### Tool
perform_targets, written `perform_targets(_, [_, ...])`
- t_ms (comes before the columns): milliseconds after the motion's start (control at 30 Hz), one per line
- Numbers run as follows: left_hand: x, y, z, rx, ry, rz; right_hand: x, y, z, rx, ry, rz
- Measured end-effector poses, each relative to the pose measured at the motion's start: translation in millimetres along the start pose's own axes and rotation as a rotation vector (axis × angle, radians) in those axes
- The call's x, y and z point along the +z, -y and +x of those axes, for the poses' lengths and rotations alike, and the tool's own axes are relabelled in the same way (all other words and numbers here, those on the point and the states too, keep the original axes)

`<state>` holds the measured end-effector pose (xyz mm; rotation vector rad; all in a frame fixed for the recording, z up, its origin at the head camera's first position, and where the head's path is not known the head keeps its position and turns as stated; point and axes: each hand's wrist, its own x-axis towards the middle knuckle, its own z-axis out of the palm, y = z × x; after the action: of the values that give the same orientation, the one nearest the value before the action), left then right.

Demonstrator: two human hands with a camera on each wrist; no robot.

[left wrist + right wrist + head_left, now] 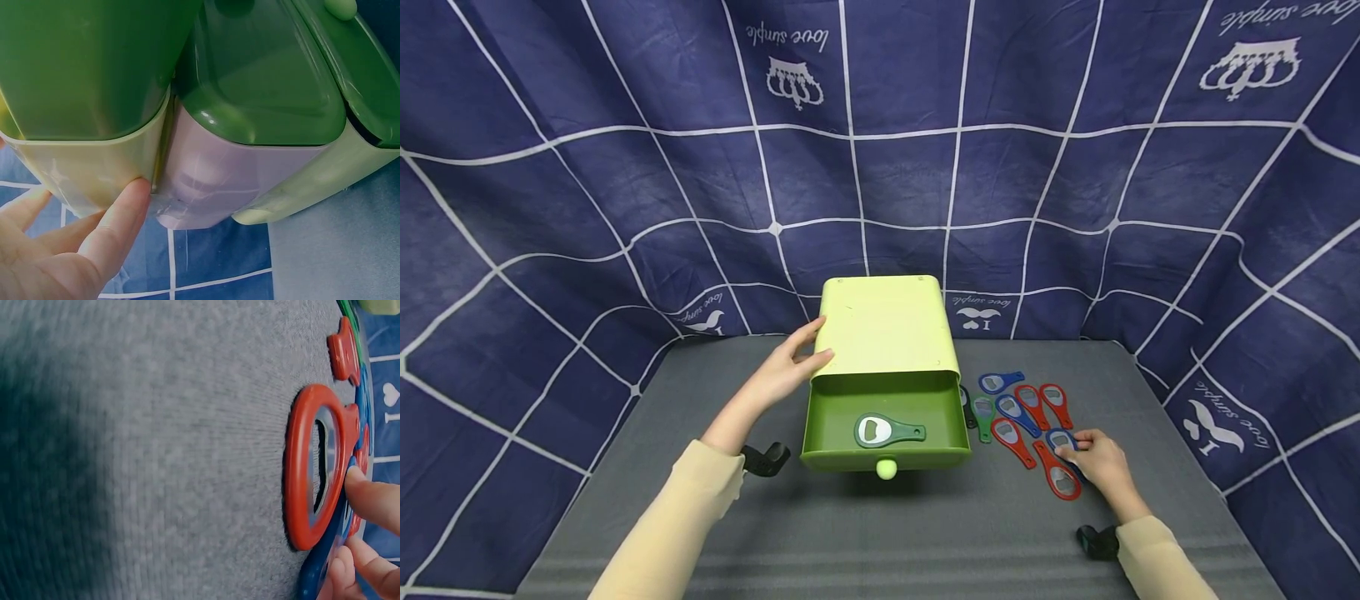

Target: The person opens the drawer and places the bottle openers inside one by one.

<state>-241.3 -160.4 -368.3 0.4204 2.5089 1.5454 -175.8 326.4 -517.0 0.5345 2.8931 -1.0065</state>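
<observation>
A stack of drawer boxes has its yellow-green top box with the green drawer pulled out. In the drawer lies a dark green bottle opener. My left hand rests against the box's left side, fingertips on its pale wall. On the right, my right hand pinches a blue bottle opener between thumb and fingers, among the loose openers. Right beside it lies a red bottle opener, its ring end toward me.
More bottle openers lie right of the drawer: red, blue, green and a partly hidden black one. Below the top box are a lilac box and another pale green box. A blue checked curtain backs the grey table.
</observation>
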Motion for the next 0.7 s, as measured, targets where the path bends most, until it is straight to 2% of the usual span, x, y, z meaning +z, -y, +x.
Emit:
perform_targets(200, [-0.7,-0.7,-2.2,-0.004,-0.010,0.001,-1.9,6.9,-2.3,0.042,0.008,-0.026])
perform_targets(400, [-0.7,0.5,-1.0,-0.010,0.001,-0.003,-1.4,4.5,-5.2,0.071,-0.035,-0.020])
perform_targets(533, [-0.3,0.1,-0.1,-0.015,0.007,-0.014,-4.5,0.2,-5.5,0.042,-0.030,0.017])
perform_targets(700, [-0.2,-1.2,-0.7,-0.029,0.008,-0.028,-12.5,-7.2,-5.1,-0.018,0.026,0.066])
